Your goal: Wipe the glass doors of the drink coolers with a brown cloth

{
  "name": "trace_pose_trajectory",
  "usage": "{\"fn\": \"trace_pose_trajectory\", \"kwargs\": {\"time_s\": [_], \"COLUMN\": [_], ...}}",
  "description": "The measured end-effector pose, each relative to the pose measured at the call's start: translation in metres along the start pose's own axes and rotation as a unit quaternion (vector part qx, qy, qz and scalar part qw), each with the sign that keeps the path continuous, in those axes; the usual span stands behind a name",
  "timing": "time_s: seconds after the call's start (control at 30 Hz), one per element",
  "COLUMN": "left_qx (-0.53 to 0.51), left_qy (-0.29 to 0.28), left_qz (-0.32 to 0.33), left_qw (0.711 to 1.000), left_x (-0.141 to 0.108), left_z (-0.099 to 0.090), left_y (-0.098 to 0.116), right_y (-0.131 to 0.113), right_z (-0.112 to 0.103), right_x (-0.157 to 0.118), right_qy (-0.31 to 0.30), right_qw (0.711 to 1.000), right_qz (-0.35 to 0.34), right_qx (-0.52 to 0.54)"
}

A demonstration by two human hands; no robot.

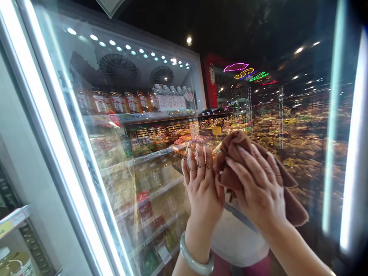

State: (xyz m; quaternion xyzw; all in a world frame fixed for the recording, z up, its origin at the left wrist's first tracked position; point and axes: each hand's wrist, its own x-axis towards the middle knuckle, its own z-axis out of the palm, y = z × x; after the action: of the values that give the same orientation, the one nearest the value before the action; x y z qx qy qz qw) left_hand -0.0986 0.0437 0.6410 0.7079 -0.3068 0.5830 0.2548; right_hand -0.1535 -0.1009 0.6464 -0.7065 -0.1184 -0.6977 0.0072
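A bunched brown cloth point(234, 168) is pressed to the glass door point(161, 145) of a lit drinks cooler. My right hand point(260, 188) lies over the cloth with its fingers bent around it. Just to the left, my left hand point(202, 184) rests against the glass with its fingers stretched out and slightly spread, holding nothing. A pale bangle point(197, 257) circles my left wrist. One end of the cloth hangs down to the right, below my right hand. The palm sides of both hands are hidden.
Behind the glass, bottles point(129, 101) line the top shelf under two fan grilles point(119, 66). Bright light strips point(56, 145) run along the left door frame, with another point(353, 145) at the right. The glass mirrors shop displays and a neon sign point(244, 73). A jar point(14, 262) stands at the lower left.
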Motion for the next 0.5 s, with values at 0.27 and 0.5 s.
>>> {"fn": "trace_pose_trajectory", "kwargs": {"time_s": [0.27, 0.5], "left_qx": [0.027, 0.056], "left_qy": [0.017, 0.035], "left_qz": [-0.003, -0.009], "left_qw": [1.000, 0.998], "left_x": [-0.008, -0.006], "left_z": [0.011, 0.013], "left_y": [0.014, 0.018], "right_y": [-0.002, 0.030], "right_z": [0.005, -0.018], "right_x": [0.007, -0.032], "right_qy": [0.033, 0.024], "right_qw": [0.999, 0.999], "right_qz": [0.013, 0.015], "right_qx": [0.002, -0.022]}}
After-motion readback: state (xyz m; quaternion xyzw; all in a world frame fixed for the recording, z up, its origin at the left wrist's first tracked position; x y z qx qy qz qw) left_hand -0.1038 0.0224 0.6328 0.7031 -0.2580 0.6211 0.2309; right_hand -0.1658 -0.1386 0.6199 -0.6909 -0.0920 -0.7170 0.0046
